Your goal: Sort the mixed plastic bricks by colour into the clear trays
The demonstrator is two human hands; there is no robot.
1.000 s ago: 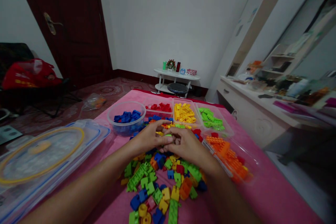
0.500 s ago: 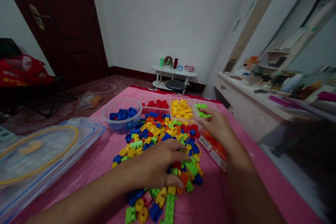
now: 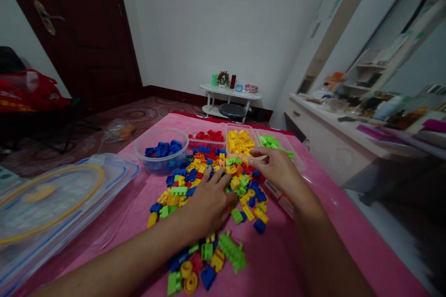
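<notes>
My left hand (image 3: pixel 211 198) lies palm down on a pile of toy building blocks (image 3: pixel 198 167), its fingers spread among the pieces. Blue, yellow, green, red and orange blocks mix in the pile. Over the pile's right side is my right hand (image 3: pixel 278 169), thumb and index finger apart with nothing visible between them. Beneath its wrist, a clear box with a white label (image 3: pixel 278 192) is partly hidden. Closer to me, a long green block piece (image 3: pixel 232 251) rests on the pink cloth.
Behind the pile stand a round tub (image 3: pixel 146 161) of blue blocks and clear trays of red (image 3: pixel 195 145), yellow (image 3: pixel 228 151) and green blocks (image 3: pixel 298 160). Clear lids (image 3: pixel 118 195) lie at left on the pink-covered table (image 3: pixel 348 236). A cluttered dresser (image 3: pixel 327 125) stands to the right.
My left hand has moved up and away over the pile, its fingers spreading. My right hand has shifted left from the green tray towards the pile. The long green piece has turned and shifted.
</notes>
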